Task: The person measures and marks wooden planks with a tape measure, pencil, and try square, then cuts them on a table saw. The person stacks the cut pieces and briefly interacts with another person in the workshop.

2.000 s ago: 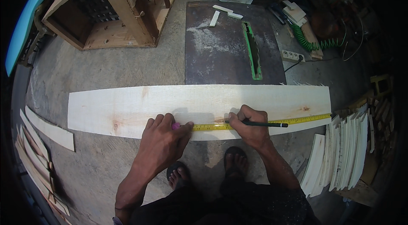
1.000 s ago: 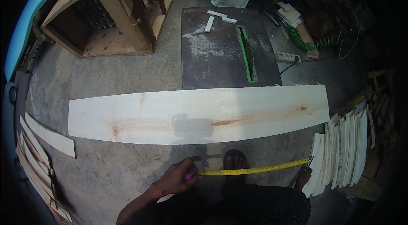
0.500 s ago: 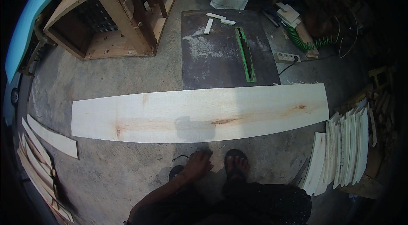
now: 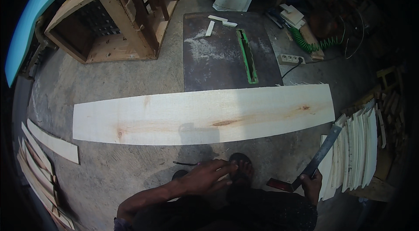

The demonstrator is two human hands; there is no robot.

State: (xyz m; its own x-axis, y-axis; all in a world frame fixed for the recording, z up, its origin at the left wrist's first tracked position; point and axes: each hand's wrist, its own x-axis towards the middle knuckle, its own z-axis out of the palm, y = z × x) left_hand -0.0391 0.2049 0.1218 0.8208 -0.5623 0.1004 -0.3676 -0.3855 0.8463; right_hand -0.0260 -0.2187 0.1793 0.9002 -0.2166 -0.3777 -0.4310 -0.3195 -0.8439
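While the pale board (image 4: 174, 115) lies unheld across the centre of the view, its ends reaching toward nine and three o'clock, both hands are away from it. The right hand (image 4: 311, 184), between four and five o'clock, is closed around a try square (image 4: 323, 151), near the corner where blade and stock meet. The metal blade slants up toward three o'clock, its tip just beside the board's end; the red-and-dark stock (image 4: 279, 184) points toward seven. The left hand (image 4: 203, 178) is at six o'clock, fingers extended toward three, above the feet. Its palm is hidden, so whether it grips anything cannot be told. A thin dark cord (image 4: 184, 163) shows just beside it, on the nine o'clock side.

Pale wooden strips (image 4: 355, 152) stand in a row at four o'clock, the blade overlapping the nearest ones in view. More curved strips (image 4: 54, 141) lie at eight o'clock. Between twelve and one o'clock is a dark tabletop (image 4: 209, 71) with a green-edged slot (image 4: 247, 58), dusted pale and bearing three small offcuts (image 4: 210, 29). A wooden frame (image 4: 126, 21) stands at ten o'clock; a socket strip (image 4: 290, 59) lies at two.
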